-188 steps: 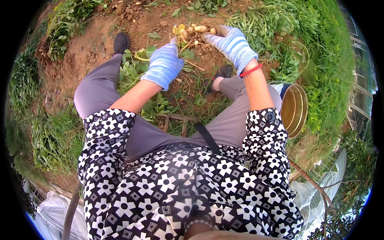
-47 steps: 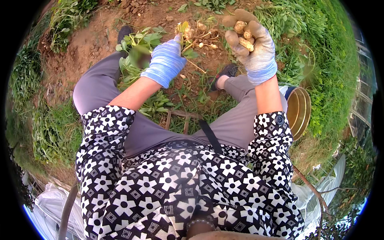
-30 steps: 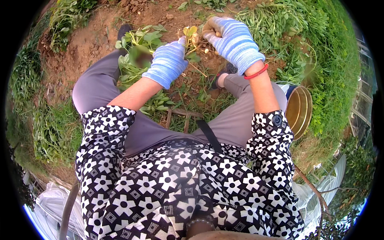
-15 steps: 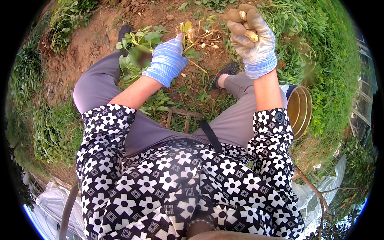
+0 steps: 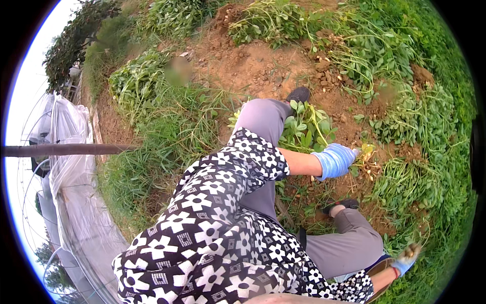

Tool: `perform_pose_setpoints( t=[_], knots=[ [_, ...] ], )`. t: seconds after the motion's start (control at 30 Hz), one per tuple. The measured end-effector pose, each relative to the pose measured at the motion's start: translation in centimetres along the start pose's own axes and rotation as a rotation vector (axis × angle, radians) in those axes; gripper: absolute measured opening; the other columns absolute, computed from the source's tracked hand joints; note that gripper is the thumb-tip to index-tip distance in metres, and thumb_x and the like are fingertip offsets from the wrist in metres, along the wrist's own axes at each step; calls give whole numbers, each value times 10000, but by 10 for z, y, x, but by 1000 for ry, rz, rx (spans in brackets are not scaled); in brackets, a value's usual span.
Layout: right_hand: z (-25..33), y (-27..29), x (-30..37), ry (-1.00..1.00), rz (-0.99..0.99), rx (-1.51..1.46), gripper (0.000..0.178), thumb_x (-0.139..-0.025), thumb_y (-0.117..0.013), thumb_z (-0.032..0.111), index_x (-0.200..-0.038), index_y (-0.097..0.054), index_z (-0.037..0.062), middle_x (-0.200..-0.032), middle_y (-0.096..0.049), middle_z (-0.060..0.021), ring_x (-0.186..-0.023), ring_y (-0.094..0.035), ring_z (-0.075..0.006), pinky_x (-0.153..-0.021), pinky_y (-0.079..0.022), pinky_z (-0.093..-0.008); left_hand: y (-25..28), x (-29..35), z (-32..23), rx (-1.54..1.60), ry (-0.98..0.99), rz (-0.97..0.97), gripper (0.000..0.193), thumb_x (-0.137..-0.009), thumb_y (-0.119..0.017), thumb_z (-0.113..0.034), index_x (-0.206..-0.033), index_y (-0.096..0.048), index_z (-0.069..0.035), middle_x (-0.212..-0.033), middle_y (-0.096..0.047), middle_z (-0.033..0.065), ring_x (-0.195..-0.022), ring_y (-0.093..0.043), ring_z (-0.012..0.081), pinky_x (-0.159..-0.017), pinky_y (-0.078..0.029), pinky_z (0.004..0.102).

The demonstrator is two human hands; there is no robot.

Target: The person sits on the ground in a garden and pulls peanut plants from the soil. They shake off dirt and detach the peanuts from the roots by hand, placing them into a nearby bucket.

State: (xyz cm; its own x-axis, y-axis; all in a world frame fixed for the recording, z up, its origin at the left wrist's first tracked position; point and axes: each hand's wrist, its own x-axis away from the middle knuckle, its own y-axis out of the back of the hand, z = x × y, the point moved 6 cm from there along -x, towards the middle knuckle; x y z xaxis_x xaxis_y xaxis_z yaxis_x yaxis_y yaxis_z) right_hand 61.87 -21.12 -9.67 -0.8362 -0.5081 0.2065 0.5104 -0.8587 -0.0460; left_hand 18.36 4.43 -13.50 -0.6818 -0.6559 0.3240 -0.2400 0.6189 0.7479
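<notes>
My left hand (image 5: 336,161), in a blue and white work glove, is closed around the stems of a pulled peanut plant (image 5: 368,154). Its yellowed leaves and pods stick out past the fingers, while green leafy stems (image 5: 306,129) lie beside my wrist. Out to the lower right, my right hand (image 5: 406,257) has its gloved fingers curled in, beside the bucket (image 5: 383,265). The peanuts seen in that hand earlier are too small to make out now. My sleeve and knee hide much of the bucket.
Uprooted peanut plants (image 5: 415,182) lie in heaps on the right and far side. Bare reddish soil (image 5: 253,63) stretches ahead, with grass (image 5: 157,131) to the left. A brown pole (image 5: 71,150) and plastic sheeting (image 5: 83,202) stand at the left. My feet (image 5: 298,95) rest on the soil.
The view has swung round and tilted. My right hand has moved from in front of me, where it showed peanuts, out to the bucket's side. The left still grips the plant.
</notes>
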Motion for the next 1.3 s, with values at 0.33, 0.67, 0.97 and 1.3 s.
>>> perform_pose_setpoints(
  t=[0.33,0.67,0.97,1.3],
  knots=[
    [-103,220,25,-237,-473,1129,330,-909,-474,194,-1185,-516,18,-1055,-592,-112,-689,-521,-94,-616,-428,-179,0,3,-12,-9,-81,1,510,-699,-626,-102,-1156,-438,24,-735,-612,204,-700,-622,356,-550,-478,439],
    [34,98,14,676,-399,1323,334,-913,-466,203,-1187,-516,20,-1110,-582,-115,-819,-583,-147,-715,-471,-226,9,6,-15,11,-89,-19,413,-723,-603,-99,-1098,-471,11,-730,-609,195,-697,-620,360,-548,-476,441],
    [10,-342,181,709,948,1325,290,-786,-615,89,-1061,-573,6,-1050,-573,-149,-941,-540,-279,-845,-427,-375,-3,8,-22,49,-164,-45,394,-752,-586,-113,-1108,-491,29,-781,-622,184,-746,-622,354,-589,-483,431],
    [-37,-352,149,423,824,997,285,-757,-652,100,-1018,-600,-5,-942,-621,-128,-882,-594,-224,-806,-454,-289,-12,-2,-10,15,-155,-102,266,-719,-597,-138,-948,-553,-10,-749,-629,174,-731,-625,354,-606,-495,434]
  ],
)
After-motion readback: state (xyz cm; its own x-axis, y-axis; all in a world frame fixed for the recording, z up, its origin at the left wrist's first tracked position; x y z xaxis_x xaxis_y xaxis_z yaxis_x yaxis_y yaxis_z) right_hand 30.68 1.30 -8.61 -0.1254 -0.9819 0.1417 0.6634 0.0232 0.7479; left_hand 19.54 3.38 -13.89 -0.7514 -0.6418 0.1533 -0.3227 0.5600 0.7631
